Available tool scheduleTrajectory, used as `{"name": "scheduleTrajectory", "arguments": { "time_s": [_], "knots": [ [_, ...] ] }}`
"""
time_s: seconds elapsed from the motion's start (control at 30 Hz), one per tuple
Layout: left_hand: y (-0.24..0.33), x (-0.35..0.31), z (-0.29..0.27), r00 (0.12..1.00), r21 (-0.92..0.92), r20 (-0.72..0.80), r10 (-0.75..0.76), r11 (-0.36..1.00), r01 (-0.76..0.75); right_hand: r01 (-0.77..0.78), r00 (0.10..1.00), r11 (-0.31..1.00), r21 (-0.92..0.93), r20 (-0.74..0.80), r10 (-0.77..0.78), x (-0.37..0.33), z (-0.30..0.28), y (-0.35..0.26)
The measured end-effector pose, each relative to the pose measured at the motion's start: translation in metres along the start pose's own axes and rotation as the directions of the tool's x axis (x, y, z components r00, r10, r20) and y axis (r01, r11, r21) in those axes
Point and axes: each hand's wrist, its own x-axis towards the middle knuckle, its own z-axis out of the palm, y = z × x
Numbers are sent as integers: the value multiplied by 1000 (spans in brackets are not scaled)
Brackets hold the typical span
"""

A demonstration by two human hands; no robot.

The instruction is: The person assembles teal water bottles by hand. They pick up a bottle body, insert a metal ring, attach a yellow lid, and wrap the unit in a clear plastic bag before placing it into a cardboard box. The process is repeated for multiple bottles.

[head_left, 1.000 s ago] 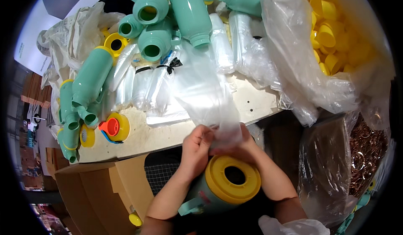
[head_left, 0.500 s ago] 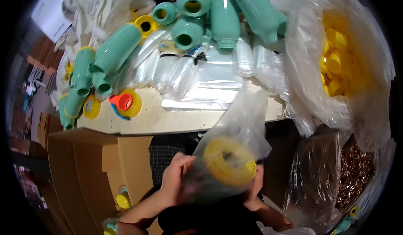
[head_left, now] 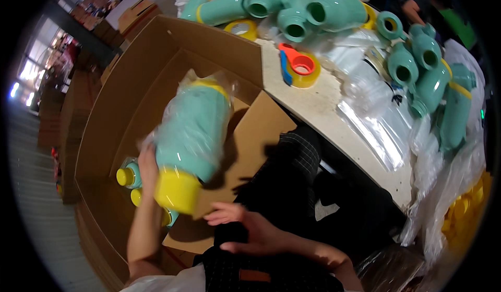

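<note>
Behind, a cluttered workroom is showing: stacked cartons upper L, co-worker's arm upper R. The bench is running diagonally to the R, carrying green bench flasks along its far edge, w/ a tape roll nearer, an orange ring lying on it & a blue strip just beside. Flat clear bags are lying farther R; at the R edge a big plastic sack is holding yellow parts. To the L, a cardboard box is standing w/ a flap leaning out toward the person; a few capped box flasks are sitting low inside. The flask, green, wrapped in a clear sleeve, is tilting over the box's mouth, yellow cap twd the person, yellow base pointing away; can't tell its height. R hand is hovering just beside the cap, apart from it, fingers spread wide, gripping nothing. L hand is gripping the flask's L side; its fingers are curling round it, tips hidden/blurred, so exact spread can't be told.
</note>
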Motion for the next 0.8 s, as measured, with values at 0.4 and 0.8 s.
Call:
{"name": "scheduleTrajectory", "arguments": {
  "time_s": [0.4, 0.8],
  "knots": [
    [-251, 159, -61, 604, 531, -83, -793, 478, 700, -486, 653, 863, 138, -599, 463, -103, -32, 35],
    [-154, 37, -181, 497, 868, 474, -726, 479, -129, -559, 642, 754, -345, -755, 130, -49, -60, 49]
  ]
}}
